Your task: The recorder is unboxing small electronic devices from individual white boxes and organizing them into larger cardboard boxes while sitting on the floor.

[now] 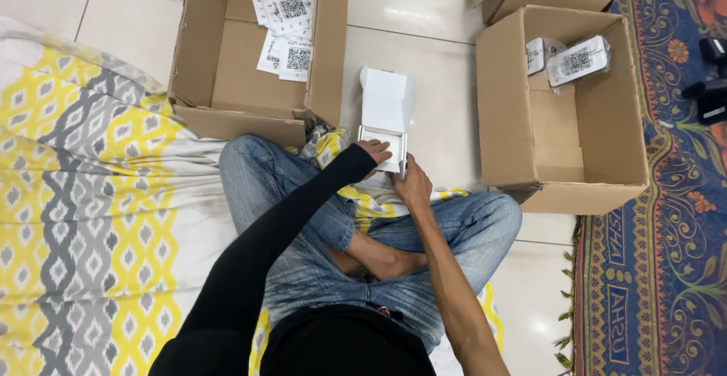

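I hold the small white cardboard box (385,130) with its lid up, left hand (374,151) and right hand (413,187) pinching its near edge. I think I am packing it. Next I would need to fold the lid down.

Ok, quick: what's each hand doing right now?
Left hand: closed on the small white box, fingers over its front edge.
Right hand: gripping the same box's lower right corner.

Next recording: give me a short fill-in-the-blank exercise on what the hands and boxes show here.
1. Both hands, left hand and right hand, hold a small ____ box with its lid open.
2. The person sits with legs ____ in blue jeans.
3. The left cardboard box holds paper ____ printed with square codes.

Missing words: white; crossed; cards
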